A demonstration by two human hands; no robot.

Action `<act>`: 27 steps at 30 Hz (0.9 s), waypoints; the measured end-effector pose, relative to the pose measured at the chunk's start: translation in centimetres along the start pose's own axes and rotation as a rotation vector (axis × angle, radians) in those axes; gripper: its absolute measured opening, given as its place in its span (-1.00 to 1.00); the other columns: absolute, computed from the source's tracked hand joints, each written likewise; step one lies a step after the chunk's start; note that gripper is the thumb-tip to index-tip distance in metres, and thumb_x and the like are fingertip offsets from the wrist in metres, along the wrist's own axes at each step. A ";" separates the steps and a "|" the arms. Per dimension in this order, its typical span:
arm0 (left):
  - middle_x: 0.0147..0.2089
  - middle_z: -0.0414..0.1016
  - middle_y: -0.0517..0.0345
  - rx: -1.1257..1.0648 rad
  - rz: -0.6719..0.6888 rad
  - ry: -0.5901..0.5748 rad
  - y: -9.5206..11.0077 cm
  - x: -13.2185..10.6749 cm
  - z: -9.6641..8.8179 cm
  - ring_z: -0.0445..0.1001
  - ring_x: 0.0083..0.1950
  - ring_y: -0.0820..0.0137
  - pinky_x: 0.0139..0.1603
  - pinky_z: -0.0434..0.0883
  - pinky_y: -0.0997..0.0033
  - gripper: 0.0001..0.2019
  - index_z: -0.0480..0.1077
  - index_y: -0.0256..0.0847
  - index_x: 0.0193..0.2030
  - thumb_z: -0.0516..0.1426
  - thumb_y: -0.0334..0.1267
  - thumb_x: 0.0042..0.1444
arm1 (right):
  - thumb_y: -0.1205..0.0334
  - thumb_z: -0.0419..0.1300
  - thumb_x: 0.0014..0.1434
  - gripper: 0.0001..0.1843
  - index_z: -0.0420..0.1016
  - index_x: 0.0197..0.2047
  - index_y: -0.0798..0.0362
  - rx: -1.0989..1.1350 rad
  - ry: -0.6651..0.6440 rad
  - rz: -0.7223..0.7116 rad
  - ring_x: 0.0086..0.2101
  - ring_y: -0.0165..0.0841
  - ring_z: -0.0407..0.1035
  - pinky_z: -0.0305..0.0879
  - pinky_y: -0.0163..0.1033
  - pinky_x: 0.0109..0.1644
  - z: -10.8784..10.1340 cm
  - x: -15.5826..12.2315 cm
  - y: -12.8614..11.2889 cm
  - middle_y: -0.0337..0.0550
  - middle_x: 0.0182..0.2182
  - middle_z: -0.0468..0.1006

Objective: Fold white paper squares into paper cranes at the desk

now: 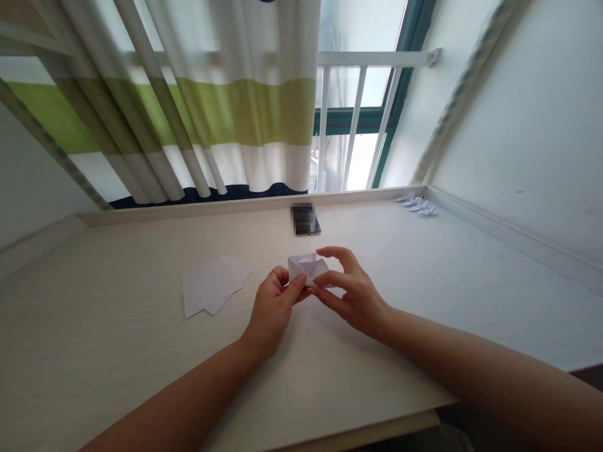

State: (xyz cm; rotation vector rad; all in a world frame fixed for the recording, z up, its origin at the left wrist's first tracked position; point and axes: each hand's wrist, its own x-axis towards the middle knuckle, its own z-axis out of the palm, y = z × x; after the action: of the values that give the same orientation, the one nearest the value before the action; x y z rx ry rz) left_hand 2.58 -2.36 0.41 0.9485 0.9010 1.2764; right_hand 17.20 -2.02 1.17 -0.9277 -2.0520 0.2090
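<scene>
Just in front of the phone (306, 220), I pinch the folded paper (308, 268) between my left hand (276, 307) and right hand (351, 292), both gripping its near edge, seemingly so the creases hold; spare sheets (214, 285) lie left of the phone, within reach

Desk (117, 351) is looking like pale matt wood-grain laminate. The folded piece (307, 269) and the loose sheets (214, 285) to its left are reading as plain matt white paper. Far phone (307, 225) is showing glossy dark glass, and the curtain (211, 113) is looking like soft cloth.
</scene>
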 end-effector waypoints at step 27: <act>-0.26 0.43 0.19 0.000 0.112 -0.034 -0.7 0.3 0.0 0.45 -0.23 0.45 -0.11 0.39 0.27 -0.73 0.15 -0.21 -0.26 0.16 -0.33 -0.08 | 0.45 0.10 -0.08 -0.88 0.27 -0.57 0.09 0.301 -0.012 0.336 -0.26 -0.36 0.22 0.19 -0.26 -0.28 0.3 0.6 -0.6 -0.12 -0.28 0.26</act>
State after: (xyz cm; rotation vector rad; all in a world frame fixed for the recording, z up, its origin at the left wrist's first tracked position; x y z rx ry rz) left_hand 2.88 -2.11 -0.29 1.0292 0.8311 1.3514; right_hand 16.46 -1.97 1.60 -1.0734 -1.7995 0.6848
